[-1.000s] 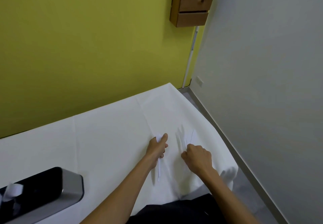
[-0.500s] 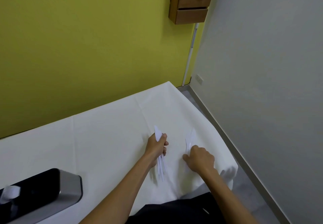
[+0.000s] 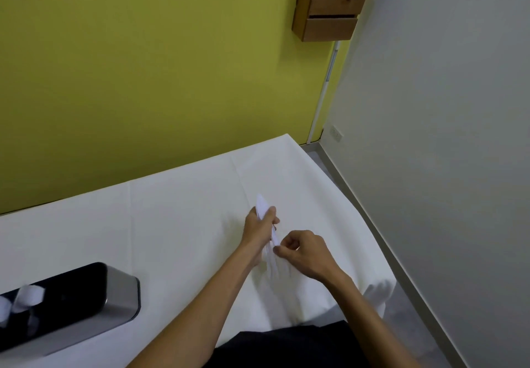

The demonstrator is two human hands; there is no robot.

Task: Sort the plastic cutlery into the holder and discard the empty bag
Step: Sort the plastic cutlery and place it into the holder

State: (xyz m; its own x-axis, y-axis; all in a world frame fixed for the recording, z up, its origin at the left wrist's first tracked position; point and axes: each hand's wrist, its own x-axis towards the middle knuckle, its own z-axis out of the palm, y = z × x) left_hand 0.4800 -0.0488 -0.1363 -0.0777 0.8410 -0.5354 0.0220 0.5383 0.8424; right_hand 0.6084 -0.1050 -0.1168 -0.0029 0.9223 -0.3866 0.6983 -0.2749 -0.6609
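Note:
My left hand [image 3: 259,228] grips a bundle of white plastic cutlery [image 3: 262,204] just above the white tablecloth [image 3: 177,212]. The bundle's tips stick out above my fist and its handles hang below it. My right hand [image 3: 305,253] pinches the lower end of that bundle, close beside my left hand. The cutlery holder [image 3: 86,301], a black and metal box, stands at the lower left with a few white pieces [image 3: 27,300] in it. No bag is in view.
The table runs along a yellow-green wall, and its right edge drops to a grey floor [image 3: 401,253] beside a grey wall. A wooden drawer unit [image 3: 334,3] hangs on the wall at the top right. My dark clothing [image 3: 286,347] is at the table's near edge.
My right hand lifted its white pieces off the cloth and brought them left to the bundle in my left hand. My left hand rose slightly. The loose pieces on the cloth are gone.

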